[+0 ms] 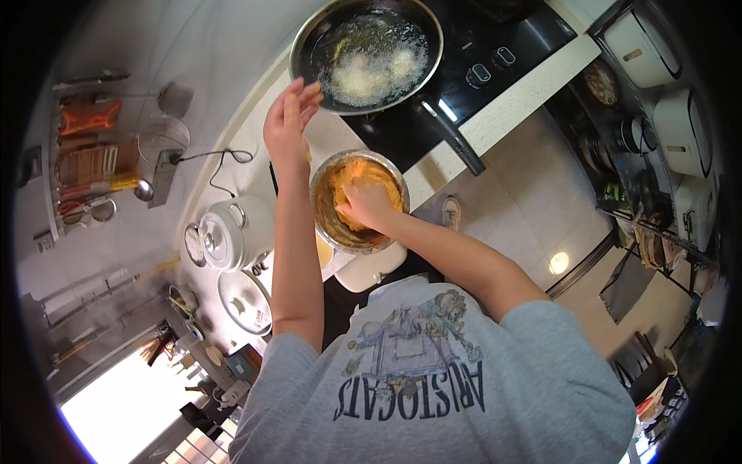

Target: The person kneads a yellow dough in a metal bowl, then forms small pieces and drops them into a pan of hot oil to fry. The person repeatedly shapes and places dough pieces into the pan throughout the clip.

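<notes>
My right hand [368, 202] is down in a metal bowl [400, 174], its fingers curled into a mass of orange dough [362, 169]. The dough hides its fingertips. Dough is smeared over the bowl's inner wall. My left hand [288, 124] is raised by the near left rim of a large frying pan [301, 58], fingers apart and nothing in them. Bits of orange dough stick to its fingertips and its edge. In the pan, pale pieces [365, 78] fry in bubbling oil [379, 35]; foam blurs their shapes.
The pan handle [458, 142] reaches past the counter edge. Black cooktop [522, 35] with two knobs lies right of the pan. Left of my forearm stand a lidded white pot [223, 235] and a glass lid [240, 290]. A cable [217, 168] crosses the counter. Utensils hang on the left wall.
</notes>
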A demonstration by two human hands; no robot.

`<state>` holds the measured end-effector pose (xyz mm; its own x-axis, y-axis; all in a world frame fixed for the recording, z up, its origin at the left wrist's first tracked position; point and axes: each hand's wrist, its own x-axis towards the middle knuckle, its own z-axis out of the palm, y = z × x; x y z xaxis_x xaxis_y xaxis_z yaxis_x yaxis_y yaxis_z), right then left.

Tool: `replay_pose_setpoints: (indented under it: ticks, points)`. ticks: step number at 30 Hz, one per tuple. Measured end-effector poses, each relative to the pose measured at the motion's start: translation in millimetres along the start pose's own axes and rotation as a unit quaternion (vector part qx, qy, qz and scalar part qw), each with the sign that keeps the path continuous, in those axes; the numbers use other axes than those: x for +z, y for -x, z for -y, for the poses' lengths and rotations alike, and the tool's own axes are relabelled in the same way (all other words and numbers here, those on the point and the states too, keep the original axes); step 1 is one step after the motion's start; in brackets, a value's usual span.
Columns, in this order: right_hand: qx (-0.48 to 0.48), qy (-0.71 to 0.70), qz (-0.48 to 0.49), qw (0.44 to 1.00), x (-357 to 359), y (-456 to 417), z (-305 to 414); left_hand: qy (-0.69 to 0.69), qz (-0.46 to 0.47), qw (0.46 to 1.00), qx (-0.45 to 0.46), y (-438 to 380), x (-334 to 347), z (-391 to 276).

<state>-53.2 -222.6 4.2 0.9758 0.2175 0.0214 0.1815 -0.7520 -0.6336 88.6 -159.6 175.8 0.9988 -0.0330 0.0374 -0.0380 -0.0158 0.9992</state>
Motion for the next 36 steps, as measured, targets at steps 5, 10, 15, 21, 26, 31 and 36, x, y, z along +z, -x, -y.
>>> replay_pose_setpoints:
  ticks: [5, 10, 15, 21, 26, 31, 36]
  points:
    - [-0.073, 0.042, -0.127, 0.988, 11.8, 10.8, 8.8, 0.0, -0.096, 0.994, -0.053, 94.0, -68.1, 38.7]
    - [-0.131, -0.02, -0.128, 0.983, 9.3, 1.9, 36.7, 0.029, -0.156, 0.982, -0.099, 154.8, -99.6, 61.4]
    - [-0.154, 0.015, -0.027, 0.988, 33.6, -15.9, 20.1, 0.041, -0.141, 0.986, -0.085, 167.6, -106.2, 57.0]
    - [-0.036, -0.184, -0.047, 0.981, 2.9, -20.5, 28.6, -0.111, -0.088, 0.985, -0.102, 169.5, -98.8, 52.5]
    - [-0.025, -0.238, -0.087, 0.967, -13.9, -13.0, 23.3, -0.211, -0.002, 0.977, -0.024, 164.1, -72.9, 48.4]
    - [0.003, -0.205, -0.075, 0.976, -22.3, -10.4, 14.7, -0.3, 0.042, 0.953, 0.001, 154.7, -51.0, 32.0]
    - [0.07, -0.188, -0.075, 0.977, -26.5, -12.4, 10.5, -0.259, 0.018, 0.965, -0.046, 151.0, -33.5, 36.6]
